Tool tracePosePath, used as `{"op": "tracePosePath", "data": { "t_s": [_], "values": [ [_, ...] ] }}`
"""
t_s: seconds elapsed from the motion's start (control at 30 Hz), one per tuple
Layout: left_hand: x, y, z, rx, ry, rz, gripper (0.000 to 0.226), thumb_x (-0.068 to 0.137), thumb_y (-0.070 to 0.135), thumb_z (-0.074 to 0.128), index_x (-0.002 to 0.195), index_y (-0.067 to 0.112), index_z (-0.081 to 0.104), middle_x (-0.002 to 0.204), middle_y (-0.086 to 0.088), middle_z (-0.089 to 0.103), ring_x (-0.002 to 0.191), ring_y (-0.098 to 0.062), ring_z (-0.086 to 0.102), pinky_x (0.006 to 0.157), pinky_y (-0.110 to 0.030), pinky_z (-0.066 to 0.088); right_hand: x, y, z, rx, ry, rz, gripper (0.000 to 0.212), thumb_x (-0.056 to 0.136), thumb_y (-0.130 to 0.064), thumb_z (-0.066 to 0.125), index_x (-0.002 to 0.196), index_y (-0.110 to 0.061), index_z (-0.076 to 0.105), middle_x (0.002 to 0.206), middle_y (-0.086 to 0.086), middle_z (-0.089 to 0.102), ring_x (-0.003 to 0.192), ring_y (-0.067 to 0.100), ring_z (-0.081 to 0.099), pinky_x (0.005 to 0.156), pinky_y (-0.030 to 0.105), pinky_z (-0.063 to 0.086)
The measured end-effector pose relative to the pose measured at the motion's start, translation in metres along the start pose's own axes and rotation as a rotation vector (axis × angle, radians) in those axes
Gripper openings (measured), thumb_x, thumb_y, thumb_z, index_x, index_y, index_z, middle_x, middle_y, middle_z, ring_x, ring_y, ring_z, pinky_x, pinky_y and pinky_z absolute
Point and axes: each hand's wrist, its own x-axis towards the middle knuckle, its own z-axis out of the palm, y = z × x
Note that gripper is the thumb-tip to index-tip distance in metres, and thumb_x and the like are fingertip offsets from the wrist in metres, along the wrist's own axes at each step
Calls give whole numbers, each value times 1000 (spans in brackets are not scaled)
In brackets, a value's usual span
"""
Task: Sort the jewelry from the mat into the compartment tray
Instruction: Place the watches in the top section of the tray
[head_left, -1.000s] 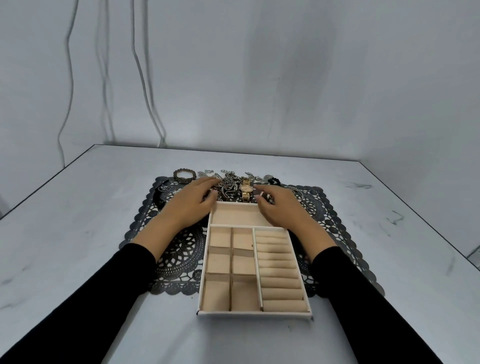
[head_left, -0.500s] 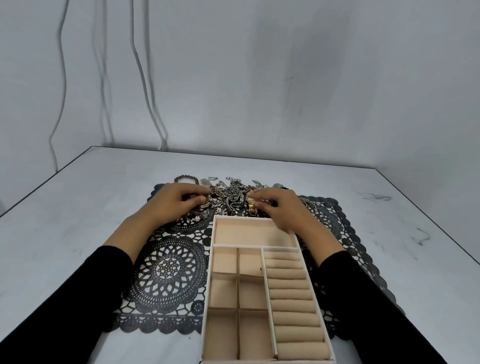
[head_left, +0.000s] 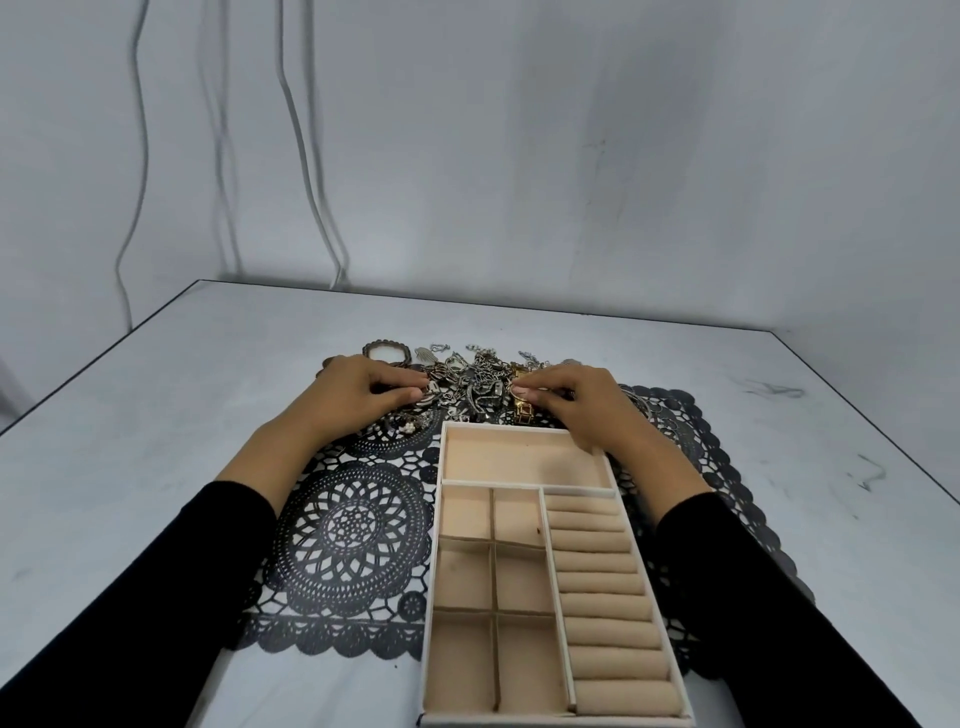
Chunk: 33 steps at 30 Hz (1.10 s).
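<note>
Jewelry pile lay tangled in the centre of the frame, on the far end of a black lace mat, none of it in the tray yet. Compartment tray sat on the mat lower centre, just below the pile: one wide section at its top, six small squares lower left, ring rolls lower right, all beige. Left hand rested at the pile's left edge with fingers curled and tips among the pieces; could not tell if it actually pinched one. Right hand was at the pile's right edge, fingers and thumb pressed together on a gold watch, its strap poking out toward the tray's top rim. Scalloped bangle lay just above the left hand. Both arms wore black sleeves. Grey table under everything; cables hung on the wall upper left.
</note>
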Motion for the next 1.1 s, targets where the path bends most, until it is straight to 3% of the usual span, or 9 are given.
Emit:
{"op": "tracePosePath", "data": {
  "t_s": [0.17,0.33,0.47,0.53,0.6,0.73,0.9,1.0,1.1],
  "values": [
    [0,2,1,47,-6,-7,34,76,38,81,109,38,73,117,15,69,109,3,61,102,-23,44,5,4,0,-56,-31,3,21,88,-27,67,108,-31,72,107,-7,66,101,9,57,86,24,43],
    [1,4,3,138,6,42,32,81,36,77,112,36,72,111,14,71,84,13,58,82,-15,45,6,1,-2,-88,-70,34,22,90,-26,65,111,-31,70,106,-4,65,97,11,55,84,24,41],
    [-2,9,3,241,11,114,31,89,38,68,119,31,69,79,24,64,61,15,53,63,-13,39,7,-2,-4,-75,-94,68,23,90,-25,64,112,-30,70,110,-1,66,103,13,58,93,30,46],
    [-2,10,3,275,39,131,32,92,41,62,121,31,69,69,23,62,60,8,55,65,-18,43,7,-4,-5,-47,-103,90,25,90,-23,65,114,-28,69,114,-3,66,106,13,59,97,31,45],
    [-1,9,4,299,64,158,31,95,40,58,122,29,68,82,14,71,62,9,53,67,-10,39,7,-5,-5,8,-107,113,26,90,-19,65,115,-24,69,114,-5,67,106,10,60,96,26,46],
    [1,10,8,323,107,180,30,98,36,54,123,26,68,98,3,74,78,-2,54,69,-18,37,11,-5,-6,55,-140,123,25,91,-12,63,115,-17,68,91,-18,65,76,-15,57,65,0,40],
    [5,2,9,240,142,182,26,100,27,51,122,26,66,105,6,72,76,-5,58,69,-23,41,15,-5,-6,1,-160,129,27,91,-15,63,117,-21,68,102,-2,68,87,5,58,62,-1,40],
    [4,2,10,180,166,173,25,101,22,51,120,30,65,81,13,67,63,0,56,62,-22,40,16,-6,-6,-57,-171,126,28,91,-19,63,119,-24,66,108,-5,67,96,8,58,69,7,39],
    [4,1,11,132,169,157,25,101,23,49,113,42,61,70,3,66,58,-6,57,61,-25,43,16,-6,-6,-74,-182,126,29,91,-20,63,120,-25,65,113,-5,66,100,8,57,76,13,38]
  ]
}}
